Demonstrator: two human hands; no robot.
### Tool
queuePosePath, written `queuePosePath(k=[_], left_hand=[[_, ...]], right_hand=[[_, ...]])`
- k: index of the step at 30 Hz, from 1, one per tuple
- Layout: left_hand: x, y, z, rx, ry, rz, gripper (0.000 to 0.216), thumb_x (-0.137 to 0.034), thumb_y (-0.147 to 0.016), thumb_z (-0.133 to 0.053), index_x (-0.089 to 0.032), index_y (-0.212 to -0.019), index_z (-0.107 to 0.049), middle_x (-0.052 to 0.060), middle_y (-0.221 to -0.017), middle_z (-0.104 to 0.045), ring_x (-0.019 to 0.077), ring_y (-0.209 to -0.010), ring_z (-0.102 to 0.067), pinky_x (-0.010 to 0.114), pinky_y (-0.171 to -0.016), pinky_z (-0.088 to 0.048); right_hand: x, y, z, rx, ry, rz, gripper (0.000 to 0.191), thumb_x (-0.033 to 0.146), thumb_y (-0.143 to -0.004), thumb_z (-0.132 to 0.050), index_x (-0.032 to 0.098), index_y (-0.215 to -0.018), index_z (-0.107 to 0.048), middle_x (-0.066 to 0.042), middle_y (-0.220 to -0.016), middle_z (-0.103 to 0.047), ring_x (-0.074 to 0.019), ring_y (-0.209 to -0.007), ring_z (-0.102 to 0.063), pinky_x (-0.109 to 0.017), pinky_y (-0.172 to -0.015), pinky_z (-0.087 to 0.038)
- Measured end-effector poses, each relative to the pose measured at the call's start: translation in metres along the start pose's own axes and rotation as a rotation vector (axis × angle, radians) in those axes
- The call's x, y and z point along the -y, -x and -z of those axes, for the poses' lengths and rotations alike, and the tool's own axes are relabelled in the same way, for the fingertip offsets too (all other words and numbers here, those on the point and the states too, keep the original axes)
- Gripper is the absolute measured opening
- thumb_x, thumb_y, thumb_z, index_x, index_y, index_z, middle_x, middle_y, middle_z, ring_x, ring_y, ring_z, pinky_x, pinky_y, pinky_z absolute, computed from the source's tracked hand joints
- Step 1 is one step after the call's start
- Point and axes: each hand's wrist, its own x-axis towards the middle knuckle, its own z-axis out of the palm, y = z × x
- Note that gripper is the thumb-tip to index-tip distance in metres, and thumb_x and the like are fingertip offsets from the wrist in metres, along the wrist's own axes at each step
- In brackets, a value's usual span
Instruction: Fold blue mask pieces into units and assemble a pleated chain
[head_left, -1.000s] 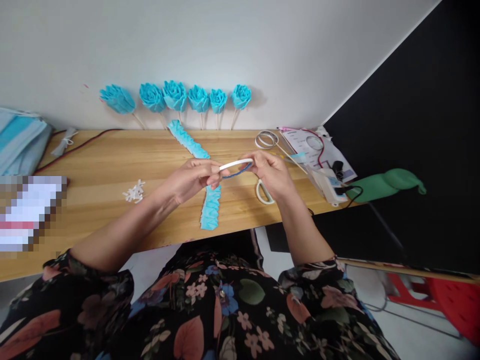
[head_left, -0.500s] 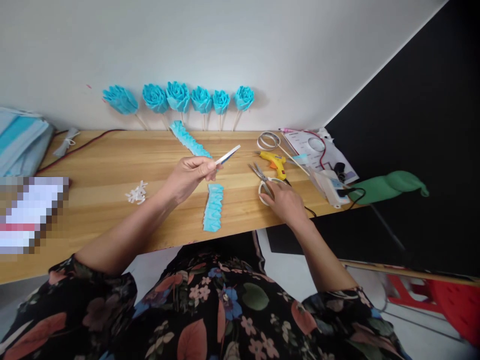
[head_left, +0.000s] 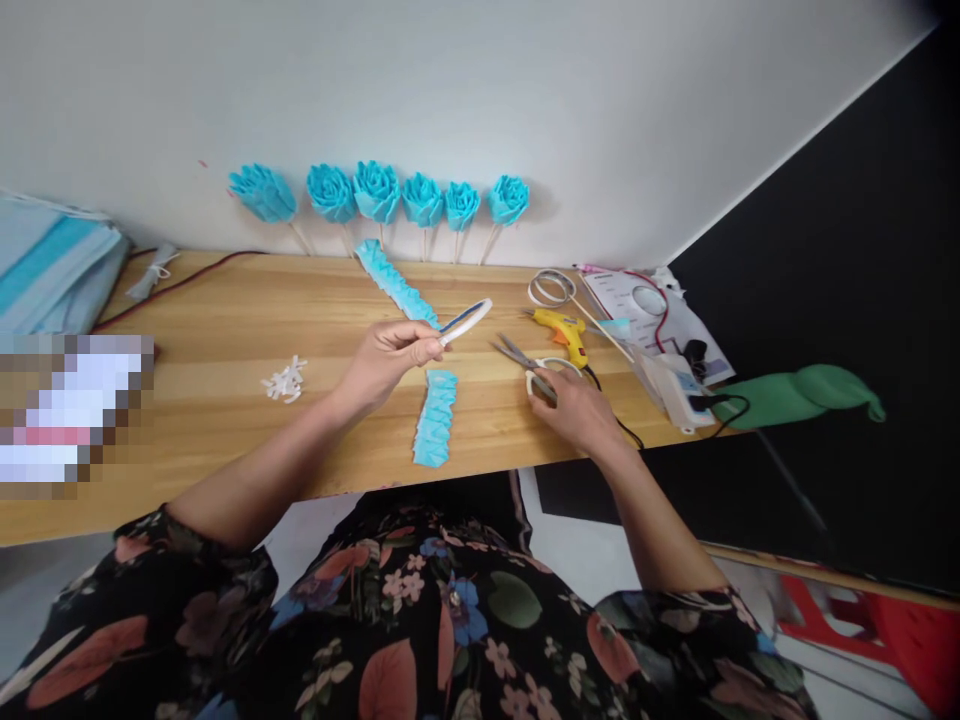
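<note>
My left hand (head_left: pixel 386 360) is raised a little above the wooden table (head_left: pixel 225 330) and pinches one end of a thin white-and-blue strip (head_left: pixel 466 318), which points up to the right. My right hand (head_left: pixel 577 408) rests on the table with its fingers closed round the white handles of a pair of scissors (head_left: pixel 529 362), whose blades point left and away. A pleated light-blue paper band (head_left: pixel 435 415) lies between my hands and runs on behind my left hand towards the wall.
Several blue paper roses on sticks (head_left: pixel 379 195) lean against the wall. A yellow glue gun (head_left: pixel 564 331), tape rolls (head_left: pixel 550 288), papers and a white power unit (head_left: pixel 679 385) lie at the right. White scraps (head_left: pixel 285 381) lie left; folded blue cloth (head_left: pixel 52 270) lies far left.
My right hand let go of the strip, dropped to the table and took hold of the scissors' handles. My left hand keeps the strip, now alone.
</note>
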Motion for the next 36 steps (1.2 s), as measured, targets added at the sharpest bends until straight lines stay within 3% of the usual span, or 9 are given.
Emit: queuePosePath(k=[6, 13, 16, 20, 23, 25, 30, 33, 36], left_hand=[[0.01, -0.004, -0.004, -0.016, 0.036, 0.042, 0.037, -0.053, -0.068, -0.089, -0.018, -0.07, -0.077, 0.001, -0.064, -0.068, 0.0099, -0.06, -0.051, 0.025, -0.059, -0.038], [0.013, -0.007, -0.003, 0.034, 0.126, 0.072, 0.045, -0.059, -0.065, -0.089, -0.016, -0.071, -0.075, 0.002, -0.067, -0.067, 0.0101, -0.063, -0.054, 0.025, -0.062, -0.043], [0.015, -0.008, -0.001, 0.03, 0.117, 0.055, 0.045, -0.06, -0.067, -0.087, -0.016, -0.072, -0.075, 0.001, -0.067, -0.066, 0.01, -0.063, -0.053, 0.026, -0.064, -0.043], [0.021, -0.011, 0.001, -0.003, 0.123, 0.041, 0.05, -0.065, -0.068, -0.085, -0.016, -0.072, -0.075, 0.002, -0.066, -0.065, 0.0096, -0.062, -0.052, 0.026, -0.061, -0.041], [0.025, -0.012, 0.003, -0.009, 0.146, 0.029, 0.054, -0.069, -0.067, -0.084, -0.015, -0.071, -0.076, 0.001, -0.061, -0.061, 0.0092, -0.059, -0.049, 0.026, -0.06, -0.04], [0.026, -0.012, 0.003, -0.005, 0.156, 0.025, 0.054, -0.07, -0.069, -0.083, -0.016, -0.072, -0.077, 0.0, -0.059, -0.058, 0.0094, -0.059, -0.05, 0.026, -0.061, -0.042], [0.026, -0.009, 0.001, -0.025, 0.211, 0.029, 0.051, -0.067, -0.072, -0.083, -0.016, -0.073, -0.078, -0.004, -0.053, -0.048, 0.0106, -0.059, -0.054, 0.027, -0.064, -0.046], [0.026, -0.007, 0.0, -0.031, 0.254, 0.045, 0.054, -0.068, -0.07, -0.084, -0.016, -0.064, -0.073, 0.0, -0.059, -0.059, 0.0126, -0.066, -0.061, 0.028, -0.067, -0.047], [0.025, -0.006, 0.0, -0.031, 0.292, 0.076, 0.053, -0.067, -0.068, -0.086, -0.016, -0.063, -0.072, 0.003, -0.064, -0.064, 0.0147, -0.071, -0.064, 0.029, -0.072, -0.049]], right_hand=[[-0.033, -0.002, -0.016, -0.177, 0.015, 0.196, 0.048, 0.038, -0.096, -0.054, 0.01, -0.132, -0.066, -0.023, -0.132, -0.067, -0.036, -0.125, -0.06, -0.051, -0.108, -0.047], [-0.033, -0.014, -0.018, -0.066, -0.116, 0.09, 0.055, 0.04, -0.082, -0.06, 0.015, -0.131, -0.065, -0.021, -0.114, -0.072, -0.0409, -0.108, -0.068, -0.06, -0.096, -0.053], [-0.03, -0.014, -0.005, 0.018, -0.473, -0.021, 0.057, 0.04, -0.075, -0.066, 0.023, -0.129, -0.061, -0.017, -0.113, -0.071, -0.0366, -0.103, -0.069, -0.057, -0.096, -0.055], [-0.024, 0.0, 0.011, 0.109, -1.043, -0.118, 0.061, 0.052, -0.08, -0.071, 0.034, -0.135, -0.052, -0.017, -0.116, -0.068, -0.0332, -0.101, -0.071, -0.052, -0.093, -0.056], [-0.009, 0.014, 0.015, 0.235, -1.294, -0.026, 0.061, 0.072, -0.083, -0.06, 0.036, -0.133, -0.057, -0.019, -0.116, -0.065, -0.037, -0.109, -0.068, -0.052, -0.084, -0.059], [0.007, 0.023, 0.014, 0.324, -1.404, 0.019, 0.063, 0.074, -0.078, -0.066, 0.039, -0.13, -0.062, -0.015, -0.107, -0.065, -0.0369, -0.109, -0.067, -0.051, -0.083, -0.059], [0.046, 0.03, 0.004, 0.562, -1.658, 0.201, 0.058, 0.071, -0.078, -0.07, 0.035, -0.123, -0.07, -0.008, -0.097, -0.064, -0.0245, -0.08, -0.064, -0.048, -0.084, -0.06], [0.06, 0.027, 0.0, 0.68, -1.795, 0.332, 0.074, 0.076, -0.075, -0.071, 0.031, -0.134, -0.064, -0.008, -0.102, -0.064, -0.022, -0.083, -0.063, -0.048, -0.089, -0.06], [0.069, 0.023, -0.002, 0.707, -1.872, 0.364, 0.068, 0.071, -0.083, -0.067, 0.027, -0.134, -0.063, -0.007, -0.101, -0.063, -0.0176, -0.081, -0.062, -0.043, -0.089, -0.061]])
